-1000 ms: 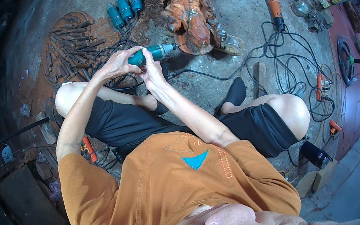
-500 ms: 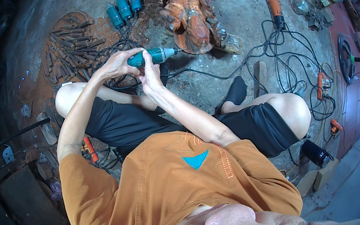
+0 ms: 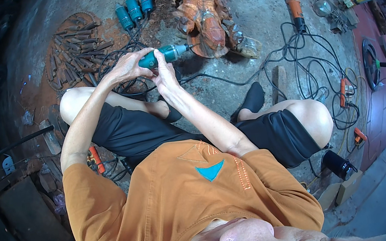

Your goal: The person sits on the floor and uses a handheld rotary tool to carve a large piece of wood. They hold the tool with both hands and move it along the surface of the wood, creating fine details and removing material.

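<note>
My left hand (image 3: 129, 67) wraps round the rear of a teal die grinder (image 3: 171, 53), which lies level and points right. Around its middle closes my right hand (image 3: 165, 78), thumb on top. The thin bit at its nose reaches the left edge of a reddish-brown wood carving (image 3: 211, 25) lying on the floor ahead. Whether bit and wood touch is too small to tell. A clear plastic bottle (image 3: 248, 48) lies against the carving's right side.
Three more teal grinders (image 3: 133, 7) stand at the back left, beside a round tray of carving chisels (image 3: 75, 53). An orange grinder (image 3: 294, 8) lies to the right amid tangled black cords (image 3: 300, 54). Orange power sockets (image 3: 346, 91) lie near my right knee; a wooden block (image 3: 279, 82) is closer in.
Both hands have shifted the die grinder slightly to the right and up in the picture, and its bit has moved along the carving's left edge. My hold looks the same.
</note>
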A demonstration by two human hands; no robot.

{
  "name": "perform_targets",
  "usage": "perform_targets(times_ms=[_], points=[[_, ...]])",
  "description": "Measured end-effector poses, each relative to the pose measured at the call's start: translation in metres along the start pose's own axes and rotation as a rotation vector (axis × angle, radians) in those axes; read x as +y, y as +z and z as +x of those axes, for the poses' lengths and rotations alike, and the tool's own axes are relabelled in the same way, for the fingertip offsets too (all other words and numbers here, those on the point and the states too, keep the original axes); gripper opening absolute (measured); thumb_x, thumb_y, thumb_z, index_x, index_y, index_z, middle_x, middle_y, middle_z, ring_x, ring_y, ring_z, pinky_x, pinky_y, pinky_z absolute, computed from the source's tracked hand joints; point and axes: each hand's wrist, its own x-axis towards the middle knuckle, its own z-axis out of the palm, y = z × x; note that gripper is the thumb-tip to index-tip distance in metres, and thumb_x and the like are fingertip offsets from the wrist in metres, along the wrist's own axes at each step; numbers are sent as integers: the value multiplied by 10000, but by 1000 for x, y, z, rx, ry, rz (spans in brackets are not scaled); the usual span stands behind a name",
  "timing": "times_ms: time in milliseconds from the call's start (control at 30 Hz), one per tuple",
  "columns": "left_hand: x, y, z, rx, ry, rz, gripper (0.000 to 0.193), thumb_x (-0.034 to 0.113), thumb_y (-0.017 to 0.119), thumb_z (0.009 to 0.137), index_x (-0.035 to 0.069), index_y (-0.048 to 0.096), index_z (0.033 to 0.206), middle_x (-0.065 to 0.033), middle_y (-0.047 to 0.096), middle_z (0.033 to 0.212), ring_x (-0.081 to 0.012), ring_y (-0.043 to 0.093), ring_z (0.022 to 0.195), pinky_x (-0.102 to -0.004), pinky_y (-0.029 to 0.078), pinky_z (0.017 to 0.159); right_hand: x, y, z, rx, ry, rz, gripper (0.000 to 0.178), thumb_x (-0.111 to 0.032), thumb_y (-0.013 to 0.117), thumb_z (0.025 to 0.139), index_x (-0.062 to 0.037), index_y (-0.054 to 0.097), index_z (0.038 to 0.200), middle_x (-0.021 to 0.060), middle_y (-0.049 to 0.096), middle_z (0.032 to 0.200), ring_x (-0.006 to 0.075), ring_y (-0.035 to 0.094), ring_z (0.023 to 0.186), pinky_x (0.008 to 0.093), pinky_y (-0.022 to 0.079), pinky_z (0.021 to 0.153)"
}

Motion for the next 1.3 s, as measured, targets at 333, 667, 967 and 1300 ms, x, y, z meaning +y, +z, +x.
perform_targets(times_ms=[333, 667, 967, 1300], points=[[8, -4, -2, -92, 31, 8, 888, 275, 843, 559, 37, 513, 1348, -198, 641, 1192, -332, 619, 1101, -403, 468, 938, 16, 4, -10, 96, -111, 24, 599, -494, 657, 883, -100, 391, 1247, 59, 555, 1086, 150, 595, 921, 303, 484, 639], [3, 0, 0, -112, 85, -40, 874, 245, 844, 555, 33, 520, 1339, -187, 647, 1181, -313, 623, 1096, -394, 471, 939, 25, 4, -14, 207, -161, 16, 654, -525, 657, 866, -94, 369, 1266, 98, 548, 1169, 204, 586, 1051, 375, 515, 815], [8, -2, -2, -41, 27, -26, 872, 257, 832, 572, 24, 506, 1347, -215, 650, 1151, -343, 628, 1067, -398, 467, 911, 12, 5, -7, 117, -128, -6, 572, -513, 666, 864, -115, 425, 1197, 61, 554, 1081, 175, 579, 951, 380, 522, 766], [6, 1, 2, -4, -26, 5, 836, 274, 816, 599, 43, 511, 1342, -225, 653, 1126, -365, 640, 1023, -412, 480, 881, -1, 1, 0, 36, -67, -54, 573, -513, 668, 861, -99, 448, 1190, 61, 578, 1035, 178, 596, 931, 358, 515, 738]])
